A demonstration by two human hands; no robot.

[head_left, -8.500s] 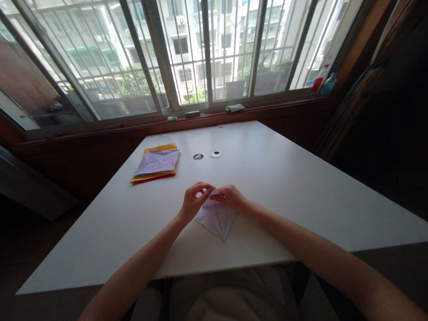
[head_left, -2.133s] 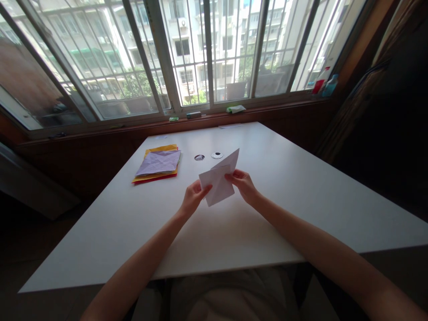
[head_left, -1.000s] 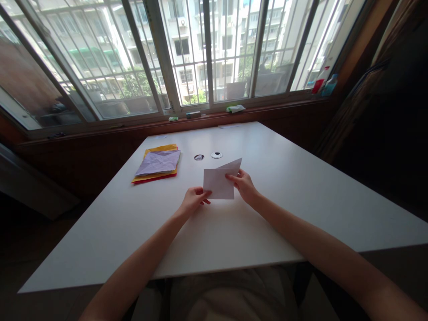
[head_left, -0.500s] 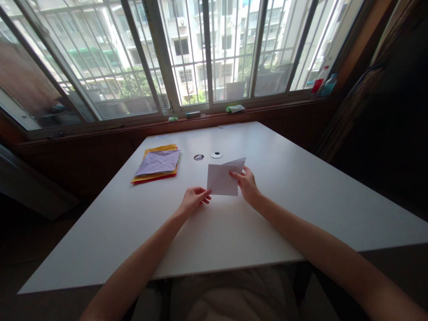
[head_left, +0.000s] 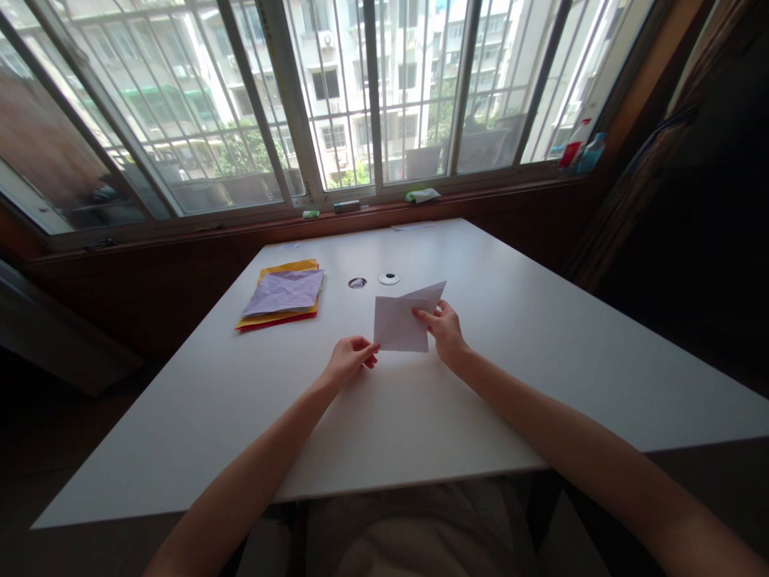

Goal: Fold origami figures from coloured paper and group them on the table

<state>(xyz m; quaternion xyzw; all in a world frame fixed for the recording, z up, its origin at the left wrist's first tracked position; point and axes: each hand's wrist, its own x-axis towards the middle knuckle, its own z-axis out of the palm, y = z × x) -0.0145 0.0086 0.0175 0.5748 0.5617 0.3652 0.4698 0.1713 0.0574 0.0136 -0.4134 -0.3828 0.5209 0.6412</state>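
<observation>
Lightly, the left hand [head_left: 353, 358] pinches the lower left corner of a folded pale white sheet of paper [head_left: 400, 324] between thumb and forefinger, its remaining fingers curled below. The right hand [head_left: 445, 327] grips the same sheet at its right side, thumb pressed on the face towards the camera and the other fingers at or behind the edge. The sheet stands tilted up between both hands, near the middle of the white, smooth-topped table [head_left: 510, 401]; a square panel faces the viewer, and a pointed flap rises behind it at the upper right. Whether its lower edge touches the tabletop, I cannot tell.

Just beyond the paper, two round fittings are set in the tabletop: a dark-centred round opening [head_left: 357, 283] and, to its right, a white ring with a dark hole [head_left: 388, 279]. Further left lies a stack of paper, with a creased pale violet sheet [head_left: 283, 292] on top and yellow sheets [head_left: 288, 266] and a red sheet [head_left: 273, 323] showing beneath.

Past the far edge, a brown windowsill [head_left: 384, 208] bears a green-and-white soft packet [head_left: 423, 195], a small grey-green box [head_left: 347, 206] and, at the right end, a red bottle [head_left: 572, 147] beside a bluish bottle [head_left: 592, 152]. Behind them stand barred sliding windows [head_left: 371, 104].
</observation>
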